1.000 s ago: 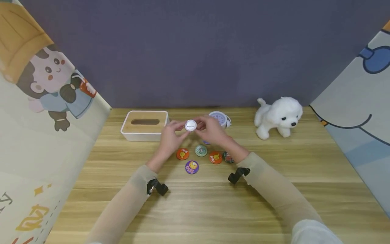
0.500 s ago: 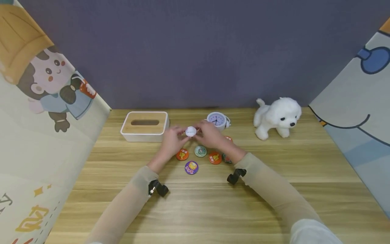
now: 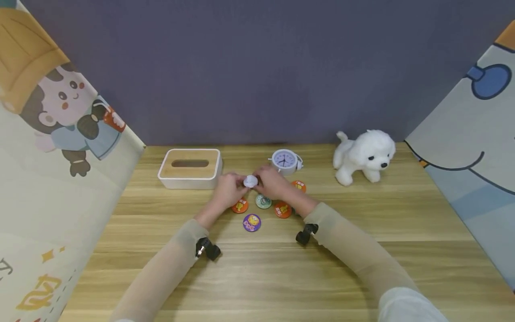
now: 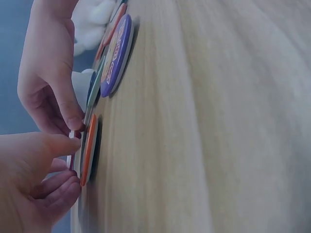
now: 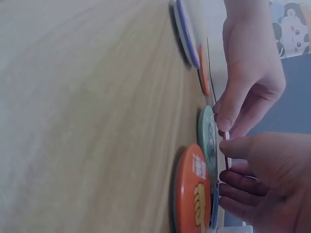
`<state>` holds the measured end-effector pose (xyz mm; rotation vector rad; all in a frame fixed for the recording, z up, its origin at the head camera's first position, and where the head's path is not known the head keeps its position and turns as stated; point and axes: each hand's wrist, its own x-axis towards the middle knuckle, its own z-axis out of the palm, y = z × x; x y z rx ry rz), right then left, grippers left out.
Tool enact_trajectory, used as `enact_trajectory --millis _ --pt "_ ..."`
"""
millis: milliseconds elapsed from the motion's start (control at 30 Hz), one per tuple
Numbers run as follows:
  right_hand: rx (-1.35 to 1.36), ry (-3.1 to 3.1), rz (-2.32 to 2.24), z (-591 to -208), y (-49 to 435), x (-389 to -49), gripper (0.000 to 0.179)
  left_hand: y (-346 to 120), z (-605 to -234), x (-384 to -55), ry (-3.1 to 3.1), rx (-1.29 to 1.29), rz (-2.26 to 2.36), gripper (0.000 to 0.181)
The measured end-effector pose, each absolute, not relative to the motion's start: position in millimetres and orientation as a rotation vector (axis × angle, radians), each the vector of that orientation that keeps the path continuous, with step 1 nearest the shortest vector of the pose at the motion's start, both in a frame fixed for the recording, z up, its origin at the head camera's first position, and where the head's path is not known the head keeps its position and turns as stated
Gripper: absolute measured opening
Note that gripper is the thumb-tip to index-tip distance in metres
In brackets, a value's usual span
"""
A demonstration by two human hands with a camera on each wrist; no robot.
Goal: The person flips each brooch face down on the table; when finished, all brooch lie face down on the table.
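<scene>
Both hands hold one round pin badge, its pale back facing up; edge-on in the left wrist view, the badge shows a dark red rim. My left hand pinches its left side between thumb and fingers. On the opposite side, my right hand pinches it likewise. Just in front lie an orange badge, a green badge and a purple badge. Another orange badge is beside my right wrist. Beyond that wrist sits an orange-red badge; a dark badge is mostly hidden under the forearm.
A white tissue box with a wooden lid stands left of the hands. Behind the right hand is a white alarm clock. A white plush dog stands farther right, near the dark back wall.
Both hands have come down and slightly nearer with the badge, which they keep holding. The alarm clock and the orange-red badge are now uncovered, while the dark badge has become mostly hidden.
</scene>
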<state>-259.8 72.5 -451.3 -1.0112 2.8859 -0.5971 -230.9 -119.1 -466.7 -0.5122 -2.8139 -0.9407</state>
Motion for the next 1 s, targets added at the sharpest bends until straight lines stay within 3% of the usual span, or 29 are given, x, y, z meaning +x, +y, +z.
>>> enact_trajectory --millis 233,467,1000 --pt "-1.077 2.916 -0.515 -458 71 -256 0.025 -116 -469 -229 -2.845 -0.51 -0.931 0.026" --pt "-1.012 2.921 -0.597 -442 96 -240 0.035 -110 -463 -225 -2.831 -0.525 -0.891 0.03" --pt "-0.915 2.943 -0.68 -441 138 -231 0.036 -58 -452 -233 -2.937 -0.567 -0.996 0.034"
